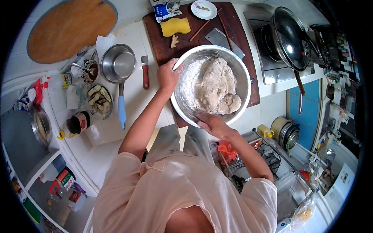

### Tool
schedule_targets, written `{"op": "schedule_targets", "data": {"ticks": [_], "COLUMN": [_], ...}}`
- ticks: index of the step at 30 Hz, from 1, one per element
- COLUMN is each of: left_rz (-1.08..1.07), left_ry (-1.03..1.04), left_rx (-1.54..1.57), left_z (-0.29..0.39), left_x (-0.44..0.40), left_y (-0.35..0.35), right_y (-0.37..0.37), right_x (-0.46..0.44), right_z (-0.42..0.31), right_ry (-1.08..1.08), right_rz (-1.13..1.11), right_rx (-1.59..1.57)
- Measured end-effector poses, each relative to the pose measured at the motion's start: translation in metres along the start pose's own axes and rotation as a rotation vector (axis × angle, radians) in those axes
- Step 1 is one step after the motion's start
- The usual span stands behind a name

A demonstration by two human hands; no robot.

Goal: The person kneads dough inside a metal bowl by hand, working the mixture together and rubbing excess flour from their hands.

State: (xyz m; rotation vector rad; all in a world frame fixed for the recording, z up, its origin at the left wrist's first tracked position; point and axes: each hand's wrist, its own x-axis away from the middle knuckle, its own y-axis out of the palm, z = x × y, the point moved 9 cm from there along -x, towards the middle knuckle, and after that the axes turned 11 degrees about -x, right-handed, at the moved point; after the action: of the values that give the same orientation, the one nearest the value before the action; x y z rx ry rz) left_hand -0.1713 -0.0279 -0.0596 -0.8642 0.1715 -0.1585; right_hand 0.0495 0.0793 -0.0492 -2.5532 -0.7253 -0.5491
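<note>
Right, here I have my left arm reaching well forward, elbow nearly straight, and the left hand [168, 75] is at the far-left edge of the steel bowl [241, 73], its fingers curled over the rim and gripping it. My right arm bends at the elbow and angles inward, putting the right hand [214, 125] at the near edge, palm down, fingertips over the rim; whether those fingers pinch the metal or just rest there, I can't tell from here.

And there's the dough [218, 83], inside the bowl, just beyond my right fingertips and to the right of my left ones! It's pale greyish beige, rough and lumpy, one long mass with a smaller rounded bulge at its near right end. Dry white flour [191, 72] coats the wall between my left fingers and the dough.

Under the bowl sits a dark wooden board [157, 33]. Left of my left fingers lies a red-handled scraper [145, 73]; farther out beyond them, a yellow sponge [175, 27] and a knobbly piece of ginger [174, 41].
</note>
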Motion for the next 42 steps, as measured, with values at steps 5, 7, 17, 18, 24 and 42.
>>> {"op": "schedule_targets", "data": {"ticks": [5, 7, 17, 18, 24, 42], "left_rz": [0.002, 0.012, -0.051, -0.039, -0.008, -0.058], "left_ry": [-0.011, 0.005, -0.044, -0.032, 0.0, 0.036], "left_rx": [0.015, 0.006, -0.012, -0.019, -0.008, -0.046], "left_z": [-0.001, -0.002, 0.0, 0.002, 0.003, 0.005], "left_x": [-0.001, 0.0, -0.001, 0.0, -0.002, 0.004], "left_y": [-0.002, -0.001, -0.003, -0.004, -0.004, 0.004], "right_y": [0.011, 0.007, -0.002, 0.001, -0.014, 0.001], "right_x": [-0.046, -0.047, -0.004, -0.015, 0.028, 0.021], "right_z": [-0.012, -0.013, -0.03, -0.028, -0.013, -0.018], "right_ry": [-0.147, -0.169, -0.164, -0.168, -0.098, -0.108], "right_rz": [0.218, 0.283, 0.231, 0.236, 0.093, 0.112], "right_rx": [-0.026, -0.041, -0.181, -0.246, -0.179, -0.2]}}
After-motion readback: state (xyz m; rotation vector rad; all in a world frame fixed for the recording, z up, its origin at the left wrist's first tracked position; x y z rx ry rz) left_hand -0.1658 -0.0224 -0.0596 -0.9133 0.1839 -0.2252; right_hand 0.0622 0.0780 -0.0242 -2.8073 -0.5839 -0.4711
